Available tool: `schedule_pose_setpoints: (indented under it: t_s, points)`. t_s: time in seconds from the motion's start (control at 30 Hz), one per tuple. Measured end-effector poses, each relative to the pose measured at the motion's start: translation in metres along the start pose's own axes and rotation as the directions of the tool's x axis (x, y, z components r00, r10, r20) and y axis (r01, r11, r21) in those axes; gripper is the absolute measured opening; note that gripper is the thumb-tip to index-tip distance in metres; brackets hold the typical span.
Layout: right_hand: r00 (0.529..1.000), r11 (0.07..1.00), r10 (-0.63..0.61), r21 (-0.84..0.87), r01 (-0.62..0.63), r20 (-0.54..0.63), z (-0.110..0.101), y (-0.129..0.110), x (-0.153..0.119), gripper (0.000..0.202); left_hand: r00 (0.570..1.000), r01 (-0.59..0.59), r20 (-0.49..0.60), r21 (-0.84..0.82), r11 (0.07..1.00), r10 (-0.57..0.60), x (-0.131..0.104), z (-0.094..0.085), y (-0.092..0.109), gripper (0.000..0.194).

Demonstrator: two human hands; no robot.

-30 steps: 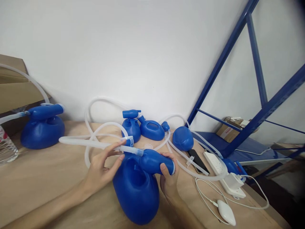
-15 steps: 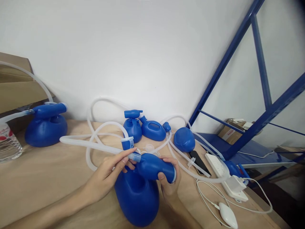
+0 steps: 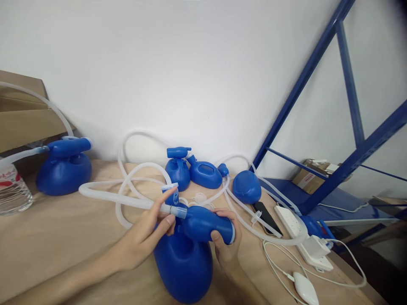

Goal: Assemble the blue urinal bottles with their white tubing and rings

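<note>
My right hand [image 3: 225,239] is wrapped around a blue cylindrical urinal mouthpiece [image 3: 206,224], thumb in front and fingers over the top. A translucent hose [image 3: 127,194] ends in a clear connector [image 3: 178,212] joined to the mouthpiece's left end. My left hand [image 3: 144,233] lies at that hose beside the connector, index finger stretched upward across it and thumb below, fingers apart. Beneath the mouthpiece stands a large blue urinal bottle [image 3: 186,271]. Its blue neck with a pale cap [image 3: 170,186] rises behind my left index finger.
More blue urinal bottles [image 3: 205,174] with looping hoses stand along the wall. At left are a blue bottle [image 3: 63,173], a clear water bottle [image 3: 14,190] and a cardboard box [image 3: 25,127]. A phone [image 3: 267,218], power strip [image 3: 292,224], white charging cable and blue rack [image 3: 305,80] are at right.
My left hand has loosened from the hose end and shifted slightly back; its index finger now points upward. My right hand keeps its grip on the mouthpiece.
</note>
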State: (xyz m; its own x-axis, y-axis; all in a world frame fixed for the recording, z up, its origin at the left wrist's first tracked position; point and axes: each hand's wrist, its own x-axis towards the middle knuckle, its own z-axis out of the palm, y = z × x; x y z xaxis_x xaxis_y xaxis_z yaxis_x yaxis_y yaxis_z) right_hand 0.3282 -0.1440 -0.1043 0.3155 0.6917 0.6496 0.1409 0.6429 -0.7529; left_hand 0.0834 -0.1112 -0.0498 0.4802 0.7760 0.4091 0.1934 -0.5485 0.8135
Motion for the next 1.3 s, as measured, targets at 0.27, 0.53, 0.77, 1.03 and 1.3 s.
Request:
schedule_pose_setpoints:
  t_s: [0.27,0.53,0.77,1.03,1.3]
  points:
    - [0.96,0.969,0.241,0.096,-0.229,-0.139,-0.002,0.015,0.002,0.044,0.894,-0.084,-0.449,-0.177,0.981,-0.004,-0.005,0.031,-0.029,0.052]
    - [0.991,0.991,0.121,0.065,-0.117,-0.052,0.002,0.002,0.002,0.037,0.991,0.133,0.014,-0.109,0.985,-0.132,-0.006,0.015,-0.011,0.042]
    - [0.999,0.998,0.053,0.027,-0.053,-0.013,0.002,-0.002,0.002,0.032,0.968,0.247,0.107,-0.273,0.93,-0.226,-0.005,0.018,-0.006,0.052]
    - [0.999,0.998,-0.048,-0.036,0.049,0.022,0.0,-0.001,0.0,0.034,0.915,0.401,0.175,-0.503,0.766,-0.364,-0.01,0.024,0.004,0.061]
    - [0.985,0.986,-0.164,-0.036,0.166,0.051,0.002,-0.001,-0.008,0.038,0.802,0.57,0.24,-0.583,0.579,-0.547,-0.014,0.025,0.018,0.053]
